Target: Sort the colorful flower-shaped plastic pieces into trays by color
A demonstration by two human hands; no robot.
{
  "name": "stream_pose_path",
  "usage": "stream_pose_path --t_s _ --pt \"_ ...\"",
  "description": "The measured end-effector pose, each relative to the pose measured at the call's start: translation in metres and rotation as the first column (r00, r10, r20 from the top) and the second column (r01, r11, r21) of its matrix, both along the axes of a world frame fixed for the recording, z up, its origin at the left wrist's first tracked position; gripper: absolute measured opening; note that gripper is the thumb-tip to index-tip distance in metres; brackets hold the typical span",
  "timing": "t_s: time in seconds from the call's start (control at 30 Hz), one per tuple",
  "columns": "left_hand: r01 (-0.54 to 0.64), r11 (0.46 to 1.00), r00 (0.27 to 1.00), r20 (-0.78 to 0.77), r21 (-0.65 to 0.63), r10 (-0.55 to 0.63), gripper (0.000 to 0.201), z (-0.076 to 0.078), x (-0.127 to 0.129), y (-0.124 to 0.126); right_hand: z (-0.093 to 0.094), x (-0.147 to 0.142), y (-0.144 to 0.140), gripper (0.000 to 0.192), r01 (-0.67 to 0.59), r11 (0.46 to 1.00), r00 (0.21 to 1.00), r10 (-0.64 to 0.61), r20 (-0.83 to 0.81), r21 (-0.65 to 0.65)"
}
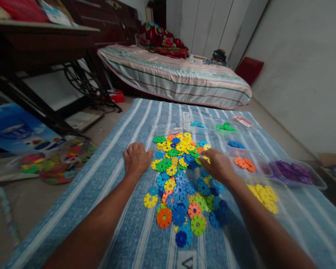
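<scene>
A heap of notched plastic discs (pixel 180 190) in yellow, blue, green and orange is spread over a blue-and-white striped cloth (pixel 109 168). My left hand (pixel 137 158) rests on the cloth at the heap's left edge, thumb apart from loosely bent fingers, holding nothing that I can see. Over the heap's right side is my right hand (pixel 217 162), its thumb and forefinger parted around yellow and green discs; whether it touches one is unclear. Sorted discs lie in clear trays to the right: yellow discs (pixel 264 198), orange discs (pixel 244 164) and purple discs (pixel 292 172).
Farther back in the clear trays are blue discs (pixel 236 144), light blue pieces (pixel 198 124) and green pieces (pixel 226 127). A small red-and-white box (pixel 243 121) lies behind them. Beyond the table stands a bed (pixel 179 74); a sewing-machine table (pixel 39 41) is at left.
</scene>
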State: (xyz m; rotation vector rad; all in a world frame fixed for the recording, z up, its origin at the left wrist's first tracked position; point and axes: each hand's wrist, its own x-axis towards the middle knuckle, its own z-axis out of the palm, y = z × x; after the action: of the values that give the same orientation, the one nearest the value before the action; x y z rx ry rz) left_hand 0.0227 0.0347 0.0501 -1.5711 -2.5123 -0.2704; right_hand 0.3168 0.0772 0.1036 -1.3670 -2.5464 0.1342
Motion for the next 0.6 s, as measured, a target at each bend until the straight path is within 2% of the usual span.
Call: stream_pose_path --t_s 0.1,0.23,0.3,0.4,0.6 --pt "-0.005 1.000 1.000 -0.013 -0.001 0.005 0.042 -0.002 0.000 0.000 -0.018 -0.021 -0.039 0.019 -0.191 0.980 0.979 0.186 -0.082 -0.053" --pt "-0.005 1.000 1.000 -0.030 0.005 0.005 0.044 -0.002 0.001 -0.001 -0.032 -0.045 -0.077 0.026 -0.425 0.905 0.892 0.421 -0.164 0.016" --pt "-0.004 1.000 1.000 -0.029 0.000 0.004 0.044 -0.001 0.002 -0.001 -0.039 -0.050 -0.089 0.033 -0.489 0.872 0.858 0.488 -0.161 0.039" --pt "-0.004 1.000 1.000 -0.024 -0.004 0.004 0.043 -0.001 0.002 -0.001 -0.052 -0.045 -0.096 0.034 -0.461 0.886 0.876 0.462 -0.135 0.045" --pt "-0.005 1.000 1.000 -0.024 0.010 0.006 0.041 -0.005 0.001 0.000 -0.070 -0.003 -0.089 0.018 -0.239 0.964 0.961 0.252 -0.113 0.116"
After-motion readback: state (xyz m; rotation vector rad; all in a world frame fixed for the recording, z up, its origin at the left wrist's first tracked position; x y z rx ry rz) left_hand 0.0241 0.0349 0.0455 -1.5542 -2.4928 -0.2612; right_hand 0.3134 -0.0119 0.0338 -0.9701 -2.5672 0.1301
